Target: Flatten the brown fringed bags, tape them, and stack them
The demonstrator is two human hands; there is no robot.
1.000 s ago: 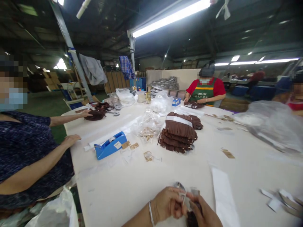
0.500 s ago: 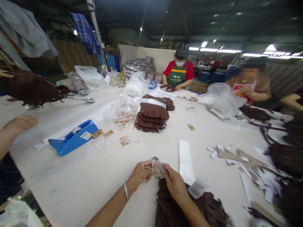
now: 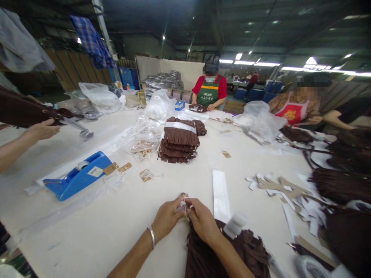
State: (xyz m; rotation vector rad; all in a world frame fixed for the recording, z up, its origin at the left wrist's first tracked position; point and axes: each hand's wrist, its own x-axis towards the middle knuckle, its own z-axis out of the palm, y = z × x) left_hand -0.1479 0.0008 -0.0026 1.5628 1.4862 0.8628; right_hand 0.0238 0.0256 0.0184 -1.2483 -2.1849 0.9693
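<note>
My left hand [image 3: 168,218], with a silver bracelet at its wrist, pinches a small piece of clear wrap [image 3: 180,207] with a thin white string. Fingertips of my right hand [image 3: 202,221] close on the same wrap and string from the other side, so the two hands almost touch. Beneath my right hand and forearm lies a dark brown fringed bag [image 3: 197,255], with a white wrapped part [image 3: 235,225] on top. A white strip [image 3: 222,193] lies on the table just beyond the bag.
A blue tape dispenser [image 3: 77,175] stands left, near brown tags [image 3: 125,167]. Stacked brown fringed bags [image 3: 179,141] sit mid-table beside clear plastic [image 3: 142,135]. Paper scraps [image 3: 301,200] lie right. Another person's hand [image 3: 43,129] holds a brown bag at left; two people work across the table.
My hands have drawn closer together over the wrap, which is now more hidden by the fingers. The view has shifted slightly, and the person's hand at left has moved up to the brown bag.
</note>
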